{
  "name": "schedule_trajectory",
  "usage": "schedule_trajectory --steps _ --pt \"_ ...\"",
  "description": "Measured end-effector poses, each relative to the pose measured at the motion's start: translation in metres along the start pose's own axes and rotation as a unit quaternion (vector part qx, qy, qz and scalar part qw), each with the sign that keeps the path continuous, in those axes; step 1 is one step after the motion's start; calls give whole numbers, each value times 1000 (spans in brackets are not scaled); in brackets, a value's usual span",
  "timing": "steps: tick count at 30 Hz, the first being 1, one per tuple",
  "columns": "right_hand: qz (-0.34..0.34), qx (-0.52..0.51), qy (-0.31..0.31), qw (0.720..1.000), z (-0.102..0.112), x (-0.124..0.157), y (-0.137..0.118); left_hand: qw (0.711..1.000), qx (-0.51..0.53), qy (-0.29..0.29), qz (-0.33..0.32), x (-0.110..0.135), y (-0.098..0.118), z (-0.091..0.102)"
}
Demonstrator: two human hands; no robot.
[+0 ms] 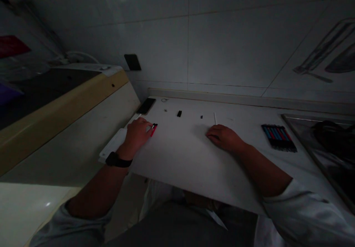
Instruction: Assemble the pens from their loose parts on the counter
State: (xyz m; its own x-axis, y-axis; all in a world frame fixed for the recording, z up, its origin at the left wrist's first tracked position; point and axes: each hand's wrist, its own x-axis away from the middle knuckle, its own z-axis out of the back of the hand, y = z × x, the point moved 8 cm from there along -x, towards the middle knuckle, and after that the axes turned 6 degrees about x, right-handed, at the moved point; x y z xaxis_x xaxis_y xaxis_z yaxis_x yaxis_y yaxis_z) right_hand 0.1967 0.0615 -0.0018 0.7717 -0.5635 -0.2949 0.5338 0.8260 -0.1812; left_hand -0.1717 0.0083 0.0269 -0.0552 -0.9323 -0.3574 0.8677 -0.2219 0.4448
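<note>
My left hand (pixel 137 133) rests on the white counter (pixel 183 158) near its left edge, fingers closed on a small red and black pen-like piece (pixel 153 129). My right hand (pixel 223 136) lies knuckles up in the middle of the counter, fingers curled under; what they hold, if anything, is hidden. A thin white stick (pixel 215 118) lies just beyond the right hand. A black watch is on my left wrist.
A set of red and blue pens (pixel 279 137) lies at the right. A dark phone (pixel 146 106) and small black bits (pixel 179 113) lie near the tiled wall. A steel sink (pixel 327 147) is at the far right, a yellow-edged appliance (pixel 63 102) at the left.
</note>
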Motion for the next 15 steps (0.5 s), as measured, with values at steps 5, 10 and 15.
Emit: schedule_trajectory --steps 5,10,15 --pt "9 7 -1 1000 -3 1 2 986 -166 -20 28 15 15 -11" --pt "12 11 -3 1000 -2 1 1 985 -164 -43 21 17 32 -22" --pt "4 11 -4 1000 0 0 -1 979 -198 -45 8 17 45 -31"
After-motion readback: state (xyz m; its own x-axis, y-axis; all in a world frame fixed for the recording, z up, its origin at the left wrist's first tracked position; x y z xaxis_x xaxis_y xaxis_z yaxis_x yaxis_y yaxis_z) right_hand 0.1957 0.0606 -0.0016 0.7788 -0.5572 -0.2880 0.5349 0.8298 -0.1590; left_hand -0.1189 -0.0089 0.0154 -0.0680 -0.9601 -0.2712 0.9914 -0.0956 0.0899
